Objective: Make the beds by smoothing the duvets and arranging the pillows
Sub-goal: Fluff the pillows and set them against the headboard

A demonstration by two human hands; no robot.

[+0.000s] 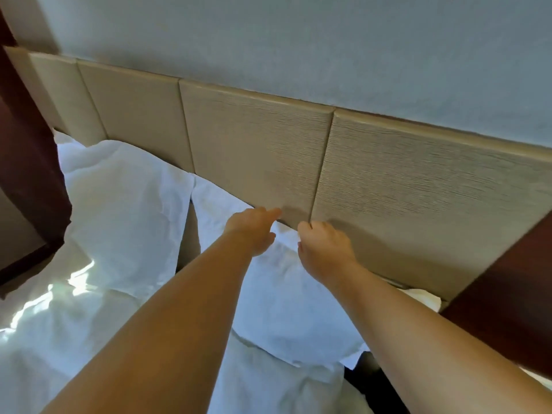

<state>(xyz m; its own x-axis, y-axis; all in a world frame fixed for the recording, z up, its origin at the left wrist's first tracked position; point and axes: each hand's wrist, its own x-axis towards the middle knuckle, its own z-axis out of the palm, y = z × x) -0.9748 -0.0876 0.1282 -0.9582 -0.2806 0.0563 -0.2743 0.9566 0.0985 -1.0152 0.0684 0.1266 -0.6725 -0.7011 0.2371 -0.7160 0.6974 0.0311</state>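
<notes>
Woodwork (27,174) of dark brown, cut off at the left edge, hides part of a rumpled white duvet (59,339) and of the left pillow (125,210), which leans on the beige headboard (254,138). On the right pillow (283,297), whose top edge meets the headboard, the left hand (254,231) rests released, forefinger straight, its other fingers hidden beneath it. Just beside it the right hand (325,249) is curled at the same edge, fingertips out of sight, so I cannot tell whether it grasps the cloth.
</notes>
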